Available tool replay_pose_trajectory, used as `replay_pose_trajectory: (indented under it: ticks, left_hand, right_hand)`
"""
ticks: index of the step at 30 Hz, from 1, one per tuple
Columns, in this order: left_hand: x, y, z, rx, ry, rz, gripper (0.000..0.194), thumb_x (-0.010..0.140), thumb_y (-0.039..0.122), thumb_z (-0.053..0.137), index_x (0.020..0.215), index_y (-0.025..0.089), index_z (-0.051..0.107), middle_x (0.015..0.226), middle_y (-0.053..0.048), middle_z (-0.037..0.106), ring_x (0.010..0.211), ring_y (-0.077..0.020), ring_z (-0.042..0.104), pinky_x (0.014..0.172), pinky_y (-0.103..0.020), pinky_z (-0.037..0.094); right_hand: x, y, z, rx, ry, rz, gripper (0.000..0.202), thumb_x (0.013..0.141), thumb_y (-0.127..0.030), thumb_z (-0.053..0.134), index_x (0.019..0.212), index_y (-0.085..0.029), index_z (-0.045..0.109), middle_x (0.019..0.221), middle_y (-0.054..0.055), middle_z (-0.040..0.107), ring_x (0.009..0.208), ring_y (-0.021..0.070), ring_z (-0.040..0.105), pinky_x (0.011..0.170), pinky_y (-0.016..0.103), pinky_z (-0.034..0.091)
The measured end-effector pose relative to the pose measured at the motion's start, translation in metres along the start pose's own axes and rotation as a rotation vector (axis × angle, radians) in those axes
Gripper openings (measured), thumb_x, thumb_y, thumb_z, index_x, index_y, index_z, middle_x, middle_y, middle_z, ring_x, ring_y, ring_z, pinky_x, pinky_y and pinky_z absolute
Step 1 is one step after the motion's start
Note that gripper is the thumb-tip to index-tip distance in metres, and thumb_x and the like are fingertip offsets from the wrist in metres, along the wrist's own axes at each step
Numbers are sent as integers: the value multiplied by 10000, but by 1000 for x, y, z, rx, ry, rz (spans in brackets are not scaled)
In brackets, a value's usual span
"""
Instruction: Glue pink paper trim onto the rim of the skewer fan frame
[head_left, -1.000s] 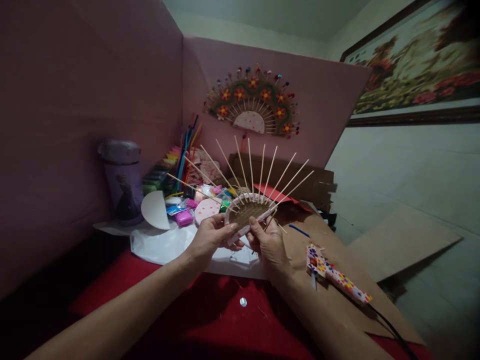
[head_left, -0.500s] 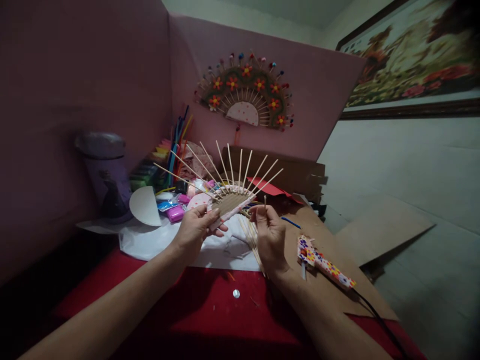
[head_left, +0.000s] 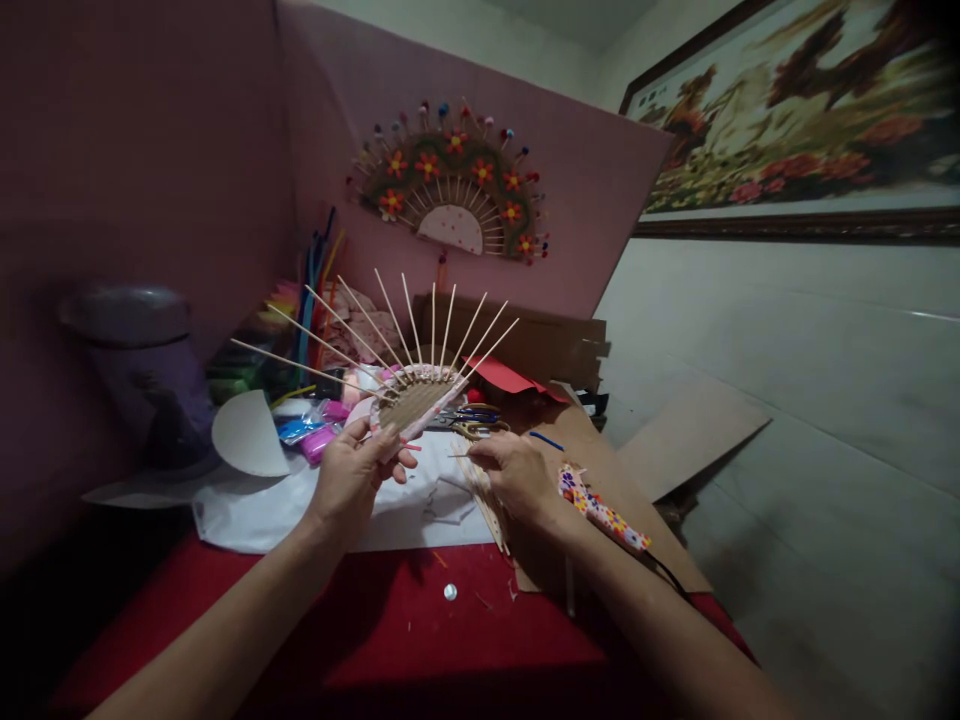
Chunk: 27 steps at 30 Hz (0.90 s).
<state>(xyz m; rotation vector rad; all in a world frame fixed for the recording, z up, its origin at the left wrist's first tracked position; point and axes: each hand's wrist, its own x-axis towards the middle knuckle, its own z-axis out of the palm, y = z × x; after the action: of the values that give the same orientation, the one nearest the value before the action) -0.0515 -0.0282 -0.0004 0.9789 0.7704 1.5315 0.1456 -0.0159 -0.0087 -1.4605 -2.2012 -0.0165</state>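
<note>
A half-round cardboard fan base (head_left: 416, 405) with a pink dotted edge has several thin wooden sticks fanning upward from its curve. My left hand (head_left: 356, 475) pinches its lower left corner between thumb and fingers. To the right, my right hand (head_left: 517, 475) is closed on a thin stick (head_left: 457, 456), whose tip points left towards the base without touching it. Loose wooden sticks (head_left: 484, 505) lie on white paper beneath my right hand. Scissors (head_left: 480, 415) rest just behind that hand. A flower-patterned glue gun (head_left: 606, 512) lies right of it on cardboard.
A finished decorated fan (head_left: 450, 190) hangs on the pink board behind. A purple tumbler (head_left: 154, 380), a white half disc (head_left: 250, 433) and colourful clay packets (head_left: 319, 440) stand or lie at the left. Red paper (head_left: 510, 378) lies behind the scissors.
The view has shifted right. My right hand has turned palm down, and its stick has gone from upright to nearly level, pointing left. My left hand still holds the fan base.
</note>
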Motion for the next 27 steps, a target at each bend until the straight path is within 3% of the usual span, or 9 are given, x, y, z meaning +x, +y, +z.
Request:
replay_pose_trajectory:
  ticks: [4, 7, 10, 12, 15, 17, 20, 27]
  left_hand:
    - [0, 3, 1, -7, -16, -31, 177, 694, 216, 624, 798, 106, 534, 541, -17, 583, 404, -86, 523, 364, -167, 392]
    - [0, 6, 3, -22, -20, -24, 166, 699, 204, 619, 799, 111, 526, 553, -11, 579, 410, -85, 525, 354, -160, 386]
    - [-1, 7, 4, -30, -17, -36, 178, 697, 203, 624, 808, 112, 520, 577, -20, 592, 412, -86, 527, 338, -156, 380]
    - [-2, 6, 5, -27, -16, -61, 196, 695, 206, 632, 823, 112, 517, 570, -21, 599, 406, -85, 525, 341, -154, 382]
    - [-3, 4, 4, -10, -31, -97, 236, 697, 210, 636, 872, 112, 511, 549, -24, 612, 401, -82, 526, 375, -154, 398]
    - [-3, 3, 3, -3, -32, -119, 258, 683, 200, 649, 879, 116, 502, 558, -31, 628, 413, -85, 537, 398, -155, 407]
    - [-2, 2, 2, -6, -45, -131, 294, 661, 172, 663, 889, 124, 483, 579, -34, 645, 429, -91, 556, 424, -159, 422]
    - [1, 0, -1, -23, -49, -145, 317, 653, 183, 679, 899, 127, 486, 647, -58, 669, 445, -98, 575, 415, -158, 422]
  right_hand:
    - [17, -8, 12, -8, -104, -80, 196, 742, -201, 585, 898, -253, 693, 837, 38, 692, 783, 184, 554, 704, 289, 345]
    - [21, -5, 11, 51, -32, -143, 230, 774, -202, 555, 971, -239, 668, 974, 63, 662, 905, 207, 529, 766, 331, 345]
    - [6, 19, -13, 20, 89, -67, 285, 803, -143, 470, 1035, -196, 626, 979, 75, 641, 911, 200, 516, 789, 339, 360]
    - [-12, 44, -36, -23, 89, 15, 334, 791, -91, 419, 1052, -176, 608, 989, 82, 633, 917, 196, 519, 805, 335, 371]
    - [-43, 79, -64, -111, 4, 175, 343, 768, -113, 417, 1058, -125, 599, 1012, 116, 621, 951, 224, 527, 827, 343, 382]
    - [-61, 92, -72, -121, -121, 247, 371, 723, -117, 454, 1065, -149, 595, 1017, 108, 623, 943, 235, 541, 805, 338, 397]
    - [-79, 94, -67, -95, -255, 239, 393, 695, -133, 491, 1072, -204, 576, 963, 63, 639, 892, 228, 561, 774, 326, 405]
    - [-92, 90, -42, -182, -80, 258, 504, 696, -106, 465, 1199, -94, 438, 1096, 163, 556, 990, 263, 523, 843, 363, 396]
